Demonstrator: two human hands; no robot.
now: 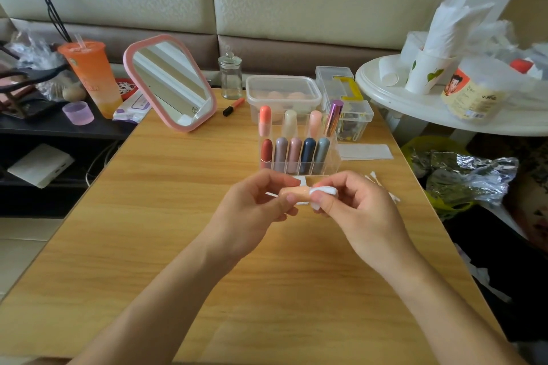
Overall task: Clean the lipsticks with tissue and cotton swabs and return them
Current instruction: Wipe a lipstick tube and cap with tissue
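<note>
One peach lipstick is gripped by the left hand, one tissue is pinched against it by the right hand; nine lipsticks are stood in one organizer.

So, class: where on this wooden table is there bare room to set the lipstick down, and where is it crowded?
Bare wood lies left of the clear organizer, between it and the pink mirror, and across the near table. Crowded: the far right, with storage boxes, a white sheet and cotton swabs.
</note>
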